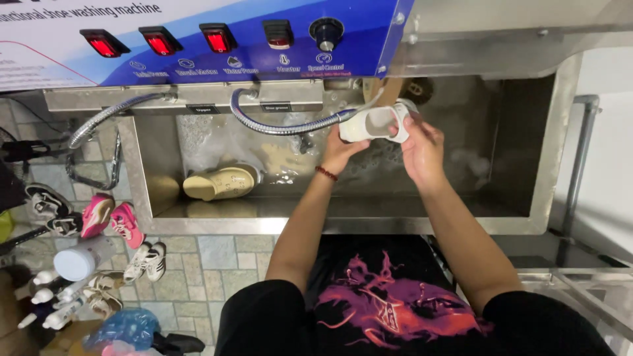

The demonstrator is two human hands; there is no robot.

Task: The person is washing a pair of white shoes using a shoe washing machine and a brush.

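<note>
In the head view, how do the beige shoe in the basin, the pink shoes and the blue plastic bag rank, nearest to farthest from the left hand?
From the left hand:
1. Beige shoe, in the basin, to its left.
2. Pink shoes, on the floor, farther left.
3. Blue plastic bag, bottom left floor.

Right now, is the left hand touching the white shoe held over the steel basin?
Touching. The head view shows the left hand with its fingers wrapped around the underside of the white shoe, while the right hand grips its other end.
</note>
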